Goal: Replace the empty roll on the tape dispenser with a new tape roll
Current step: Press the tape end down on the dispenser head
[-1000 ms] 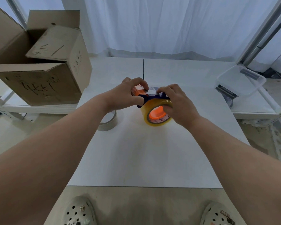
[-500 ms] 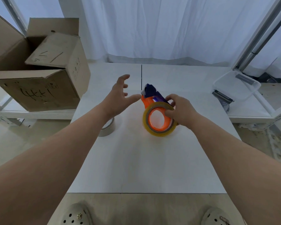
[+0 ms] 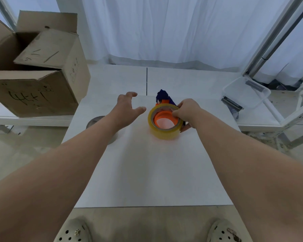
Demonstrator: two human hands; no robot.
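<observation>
We see a yellow tape roll (image 3: 164, 131) with an orange ring inside, on a white table (image 3: 147, 172). Behind the roll is a dark blue part (image 3: 162, 96). Left of it, a brown box (image 3: 42, 79) has black scribbles.

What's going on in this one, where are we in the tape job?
A person is working at a white table. The right hand grips the tape dispenser, which has a yellowish tape roll seated around its orange hub. The left hand is open, hovering beside it and holding nothing. The empty roll lies on the table, partly hidden by the left forearm. A cardboard box sits off to the left.
</observation>
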